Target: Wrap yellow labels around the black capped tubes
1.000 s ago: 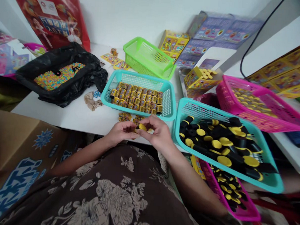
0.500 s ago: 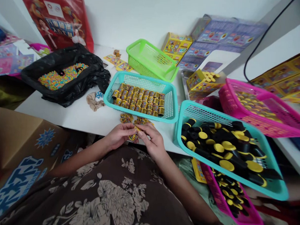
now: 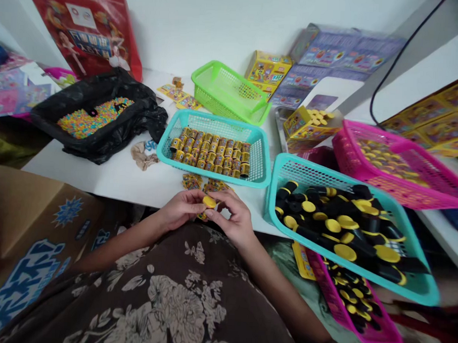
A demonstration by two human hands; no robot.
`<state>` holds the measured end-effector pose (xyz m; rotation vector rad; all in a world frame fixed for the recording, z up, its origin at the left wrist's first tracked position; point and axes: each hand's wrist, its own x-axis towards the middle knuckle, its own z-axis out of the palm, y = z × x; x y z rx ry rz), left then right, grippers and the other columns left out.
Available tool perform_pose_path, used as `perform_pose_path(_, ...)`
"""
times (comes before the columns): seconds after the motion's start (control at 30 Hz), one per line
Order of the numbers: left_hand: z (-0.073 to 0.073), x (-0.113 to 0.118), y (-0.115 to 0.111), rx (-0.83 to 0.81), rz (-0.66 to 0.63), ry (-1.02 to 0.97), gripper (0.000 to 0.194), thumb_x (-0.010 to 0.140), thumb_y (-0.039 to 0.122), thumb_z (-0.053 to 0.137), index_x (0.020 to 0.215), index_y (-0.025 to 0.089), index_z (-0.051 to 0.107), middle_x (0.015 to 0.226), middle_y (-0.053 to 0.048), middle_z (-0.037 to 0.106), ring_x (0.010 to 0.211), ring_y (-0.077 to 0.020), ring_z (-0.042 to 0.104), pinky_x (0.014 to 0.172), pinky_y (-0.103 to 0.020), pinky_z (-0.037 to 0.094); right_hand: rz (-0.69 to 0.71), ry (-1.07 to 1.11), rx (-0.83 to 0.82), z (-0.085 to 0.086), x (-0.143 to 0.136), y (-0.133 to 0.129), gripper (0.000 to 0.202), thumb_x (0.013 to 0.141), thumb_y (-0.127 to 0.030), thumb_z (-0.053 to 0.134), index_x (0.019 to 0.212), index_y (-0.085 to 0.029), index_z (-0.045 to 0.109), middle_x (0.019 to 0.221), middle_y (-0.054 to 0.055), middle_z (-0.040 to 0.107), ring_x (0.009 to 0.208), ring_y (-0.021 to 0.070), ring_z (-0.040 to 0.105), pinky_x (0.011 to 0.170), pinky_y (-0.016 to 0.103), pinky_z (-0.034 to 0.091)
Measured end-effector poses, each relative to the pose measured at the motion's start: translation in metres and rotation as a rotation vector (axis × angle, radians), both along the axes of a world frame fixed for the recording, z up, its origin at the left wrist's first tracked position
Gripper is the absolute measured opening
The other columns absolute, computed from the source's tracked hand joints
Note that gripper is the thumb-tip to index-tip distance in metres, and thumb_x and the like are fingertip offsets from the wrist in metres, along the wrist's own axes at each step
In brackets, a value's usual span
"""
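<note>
Both forearms angled inward — left hand, right hand — in a near-closed pinch on a yellow disc.

I wear a loose dark brown fabric garment printed with pale greyish-beige flowers, which fills the lower centre of the frame. Its largest blossoms, many-petalled and finely lined, crowd together near the bottom edge; smaller flower sprigs and single leaves scatter above and to the left of them. The cloth looks matt, with soft folds toward the lower left. My left hand and right hand are bare, and so are both my forearms.
</note>
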<state>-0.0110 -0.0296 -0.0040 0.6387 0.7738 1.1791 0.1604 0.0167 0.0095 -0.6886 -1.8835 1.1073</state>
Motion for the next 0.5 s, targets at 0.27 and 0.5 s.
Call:
perform_pose_path(0.27, 0.037, -0.043, 0.031, 0.287, 0.261, 0.512, 0.033, 0.07, 0.033, 0.079, 0.096, 0.016, 0.069, 0.077, -0.001, 0.066, 0.068, -0.0115, 0.059, 0.064, -0.025, 0.045, -0.274, 0.084, -0.34, -0.047, 0.017, 0.003, 0.018, 0.081, -0.04, 0.071, 0.085, -0.023, 0.071, 0.07, -0.001, 0.063, 0.065, 0.0155, 0.056, 0.063, 0.029, 0.046)
perform_pose_path(0.5, 0.064, -0.099, 0.12, 0.257, 0.415, 1.217, 0.034, 0.065, 0.044, 0.078, 0.073, 0.017, 0.06, 0.055, 0.006, 0.049, 0.052, -0.0102, 0.044, 0.053, -0.023, 0.031, -0.282, -0.05, -0.219, -0.068, 0.022, 0.0, 0.019, 0.081, -0.04, 0.069, 0.08, -0.021, 0.071, 0.074, 0.002, 0.065, 0.071, 0.018, 0.059, 0.069, 0.031, 0.046)
